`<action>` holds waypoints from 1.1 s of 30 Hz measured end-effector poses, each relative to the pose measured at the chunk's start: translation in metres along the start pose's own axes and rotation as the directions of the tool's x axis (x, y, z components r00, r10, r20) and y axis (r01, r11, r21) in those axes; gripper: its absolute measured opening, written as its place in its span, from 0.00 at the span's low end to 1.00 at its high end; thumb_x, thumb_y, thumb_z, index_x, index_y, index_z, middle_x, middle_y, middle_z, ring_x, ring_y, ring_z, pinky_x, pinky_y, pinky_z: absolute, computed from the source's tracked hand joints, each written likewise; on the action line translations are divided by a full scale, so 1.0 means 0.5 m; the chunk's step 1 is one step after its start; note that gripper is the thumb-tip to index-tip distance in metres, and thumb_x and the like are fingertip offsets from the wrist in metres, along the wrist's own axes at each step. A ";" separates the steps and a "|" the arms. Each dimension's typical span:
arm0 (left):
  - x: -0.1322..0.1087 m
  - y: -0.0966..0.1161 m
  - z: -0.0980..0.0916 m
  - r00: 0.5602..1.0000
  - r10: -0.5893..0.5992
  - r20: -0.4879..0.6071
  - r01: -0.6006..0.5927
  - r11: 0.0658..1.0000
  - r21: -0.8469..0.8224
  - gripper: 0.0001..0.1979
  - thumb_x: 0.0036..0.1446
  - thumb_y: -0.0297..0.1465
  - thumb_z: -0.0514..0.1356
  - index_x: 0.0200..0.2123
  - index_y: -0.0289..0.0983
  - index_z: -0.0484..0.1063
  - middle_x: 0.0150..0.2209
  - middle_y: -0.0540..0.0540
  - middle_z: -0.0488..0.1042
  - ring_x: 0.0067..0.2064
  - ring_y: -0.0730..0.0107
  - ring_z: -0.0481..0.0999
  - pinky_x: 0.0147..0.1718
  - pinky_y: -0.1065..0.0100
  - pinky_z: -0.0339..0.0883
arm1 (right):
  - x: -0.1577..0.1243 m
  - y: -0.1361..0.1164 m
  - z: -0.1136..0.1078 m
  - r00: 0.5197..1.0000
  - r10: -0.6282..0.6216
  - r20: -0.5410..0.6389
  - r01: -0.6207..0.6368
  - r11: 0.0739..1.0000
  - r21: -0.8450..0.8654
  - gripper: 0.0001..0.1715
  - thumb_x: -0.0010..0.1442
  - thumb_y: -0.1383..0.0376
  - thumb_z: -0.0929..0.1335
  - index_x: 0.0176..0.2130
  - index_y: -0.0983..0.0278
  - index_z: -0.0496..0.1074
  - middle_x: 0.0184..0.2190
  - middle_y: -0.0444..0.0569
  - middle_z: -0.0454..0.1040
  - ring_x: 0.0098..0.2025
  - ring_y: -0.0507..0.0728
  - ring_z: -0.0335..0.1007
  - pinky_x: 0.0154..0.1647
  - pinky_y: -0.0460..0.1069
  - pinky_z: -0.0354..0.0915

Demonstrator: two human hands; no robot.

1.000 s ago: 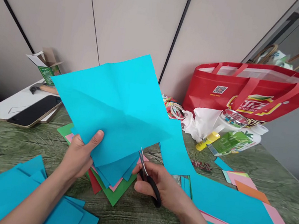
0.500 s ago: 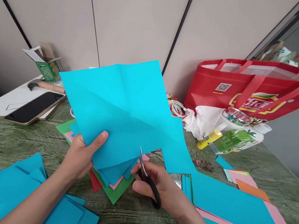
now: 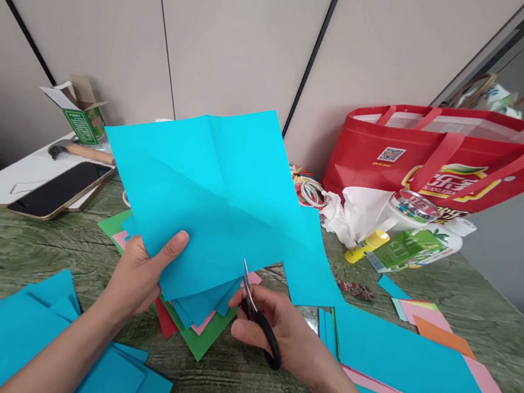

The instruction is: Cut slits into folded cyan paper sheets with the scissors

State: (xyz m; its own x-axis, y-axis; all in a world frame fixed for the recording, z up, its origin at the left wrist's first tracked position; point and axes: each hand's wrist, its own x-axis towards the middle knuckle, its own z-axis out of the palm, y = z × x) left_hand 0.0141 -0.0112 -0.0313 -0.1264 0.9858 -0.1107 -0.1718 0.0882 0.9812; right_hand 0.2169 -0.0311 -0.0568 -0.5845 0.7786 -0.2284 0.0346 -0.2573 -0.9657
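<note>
My left hand (image 3: 142,274) grips the lower left edge of a large creased blue paper sheet (image 3: 213,196), holding it up over the table. My right hand (image 3: 276,330) is closed round black-handled scissors (image 3: 257,314), whose blades point up into the sheet's lower edge. A part of the blue sheet hangs down to the right of the blades toward the table.
Blue paper pieces (image 3: 38,340) lie at the near left. Green, red and pink sheets (image 3: 199,335) lie under my hands, blue and pink sheets (image 3: 418,368) at the right. A red bag (image 3: 449,159), glue stick (image 3: 366,245), green carton (image 3: 402,247), tissue and phone (image 3: 59,189) stand behind.
The held sheet has shifted slightly right and down; the scissors have edged a little further into its lower edge. Both hands stay in nearly the same place.
</note>
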 end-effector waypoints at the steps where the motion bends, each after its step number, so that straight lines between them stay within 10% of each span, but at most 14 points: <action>1: 0.000 0.000 0.000 1.000 0.005 0.007 -0.005 1.000 -0.004 0.30 0.43 0.41 0.62 0.52 0.46 0.60 0.55 0.51 0.63 0.54 0.46 0.62 0.38 0.52 0.75 | 0.000 0.000 0.000 1.000 0.000 0.000 0.000 1.000 -0.001 0.21 0.46 0.54 0.70 0.35 0.66 0.65 0.24 0.40 0.57 0.25 0.48 0.51 0.24 0.44 0.50; 33: -0.002 0.002 0.002 1.000 0.014 -0.009 -0.013 0.999 0.047 0.31 0.44 0.41 0.61 0.52 0.44 0.59 0.54 0.49 0.64 0.53 0.46 0.63 0.37 0.53 0.75 | 0.003 0.004 0.000 1.000 -0.005 -0.013 0.005 1.000 0.003 0.20 0.47 0.53 0.69 0.34 0.65 0.64 0.22 0.39 0.55 0.24 0.48 0.48 0.23 0.44 0.47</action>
State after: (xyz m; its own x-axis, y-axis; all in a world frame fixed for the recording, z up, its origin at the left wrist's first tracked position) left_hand 0.0153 -0.0121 -0.0302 -0.1372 0.9856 -0.0987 -0.1245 0.0817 0.9889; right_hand 0.2162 -0.0306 -0.0593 -0.5740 0.7873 -0.2251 0.0295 -0.2548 -0.9665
